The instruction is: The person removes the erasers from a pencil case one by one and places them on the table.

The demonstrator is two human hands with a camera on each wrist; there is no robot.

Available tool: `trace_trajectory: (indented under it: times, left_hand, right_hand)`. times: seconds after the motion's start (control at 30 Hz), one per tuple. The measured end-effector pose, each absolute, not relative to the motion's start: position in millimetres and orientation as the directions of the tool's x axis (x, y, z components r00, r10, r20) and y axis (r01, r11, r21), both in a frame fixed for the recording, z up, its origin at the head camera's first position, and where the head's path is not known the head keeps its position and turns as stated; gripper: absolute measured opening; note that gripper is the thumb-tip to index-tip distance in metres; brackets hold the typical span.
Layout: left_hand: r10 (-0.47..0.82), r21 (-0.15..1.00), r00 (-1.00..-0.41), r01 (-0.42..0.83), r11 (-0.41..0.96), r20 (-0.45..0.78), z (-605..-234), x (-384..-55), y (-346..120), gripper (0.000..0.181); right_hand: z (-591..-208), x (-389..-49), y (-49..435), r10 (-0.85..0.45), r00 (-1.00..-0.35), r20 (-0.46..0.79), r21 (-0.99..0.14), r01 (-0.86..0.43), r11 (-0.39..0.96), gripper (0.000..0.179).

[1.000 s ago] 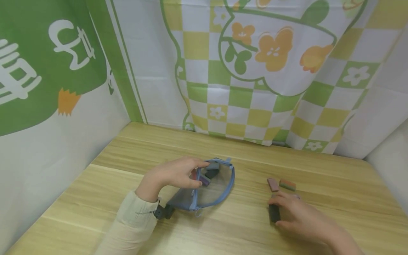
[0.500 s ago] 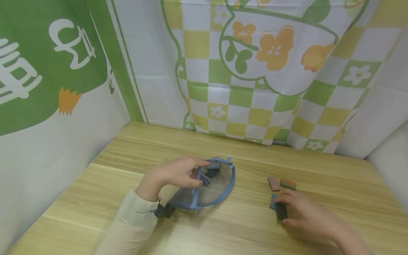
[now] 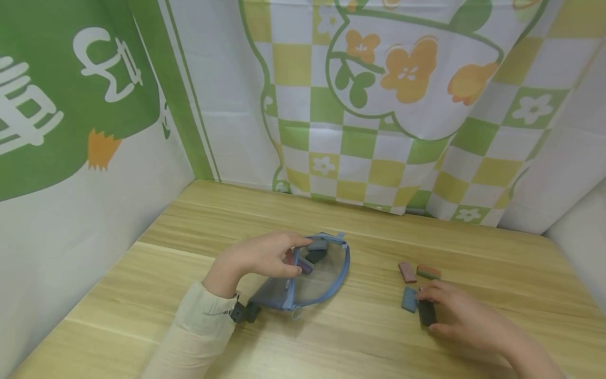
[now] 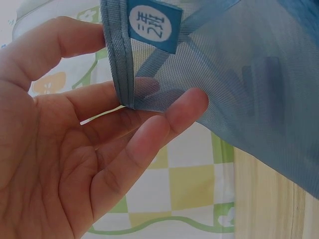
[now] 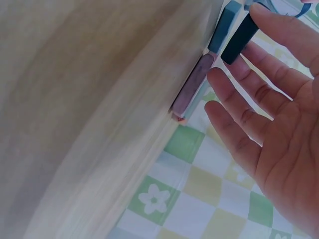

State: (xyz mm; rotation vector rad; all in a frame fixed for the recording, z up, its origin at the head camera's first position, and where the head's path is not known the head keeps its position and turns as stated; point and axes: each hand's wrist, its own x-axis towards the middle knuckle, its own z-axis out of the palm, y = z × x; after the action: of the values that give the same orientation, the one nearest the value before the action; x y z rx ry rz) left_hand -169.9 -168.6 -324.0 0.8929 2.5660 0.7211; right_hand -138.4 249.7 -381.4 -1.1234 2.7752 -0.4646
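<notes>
My left hand (image 3: pixel 260 256) holds the rim of a blue mesh zip pouch (image 3: pixel 322 292), which lies open-mouthed on the table. In the left wrist view, the thumb and fingers lie on either side of its zipped edge, near a label (image 4: pixel 155 24). Inside the pouch are several small blocks, among them a grey-blue block (image 3: pixel 317 245) and a purple block (image 3: pixel 305 265). On the right, my right hand (image 3: pixel 466 316) pinches a dark block (image 3: pixel 427 314) between thumb and fingertips. Just left of it sits a blue block (image 3: pixel 409 299). Beyond are a pink block (image 3: pixel 406 272) and an orange-and-green block (image 3: pixel 428 271).
The wooden table (image 3: pixel 360 342) runs back to a hanging checked cloth (image 3: pixel 360 142). To the left is a white wall panel with a green print (image 3: pixel 128 68). In the right wrist view, a purplish block (image 5: pixel 192 85) rests on the tabletop near the fingers.
My right hand has shifted right with the dark block, and the blue block beside it has come into view. The left hand and pouch have stayed put.
</notes>
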Motion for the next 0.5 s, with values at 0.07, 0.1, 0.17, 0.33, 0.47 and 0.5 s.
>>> trace_trajectory:
  times: [0.07,0.1,0.17,0.33,0.47,0.5]
  left_hand:
    - [0.647,0.558,-0.749,0.481,0.676,-0.139,-323.7,-169.7,-168.4,0.064]
    - [0.648,0.559,-0.749,0.481,0.676,-0.139,-323.7,-169.6,-168.3,0.064]
    - [0.649,0.56,-0.748,0.482,0.674,-0.138,-323.6,-169.4,-168.2,0.064]
    - [0.652,0.564,-0.746,0.484,0.669,-0.134,-323.8,-169.1,-168.3,0.064]
    - [0.651,0.563,-0.747,0.482,0.671,-0.137,-323.9,-169.0,-167.7,0.064]
    - [0.651,0.563,-0.746,0.481,0.672,-0.138,-323.9,-169.0,-167.6,0.064]
  right_hand:
    - [-381.1,-138.1,251.1,-0.69,-0.724,0.001,-0.326,-0.652,0.684,0.047]
    - [-380.8,-137.8,251.6,-0.688,-0.725,-0.003,-0.329,-0.649,0.686,0.047]
    - [-380.5,-137.3,252.6,-0.687,-0.726,-0.01,-0.339,-0.644,0.685,0.048]
    - [-381.2,-136.1,253.7,-0.69,-0.724,-0.012,-0.341,-0.646,0.683,0.048]
    - [-382.8,-135.8,254.3,-0.687,-0.726,-0.016,-0.328,-0.645,0.69,0.048]
    - [-383.3,-135.8,254.6,-0.686,-0.727,-0.018,-0.329,-0.644,0.691,0.048]
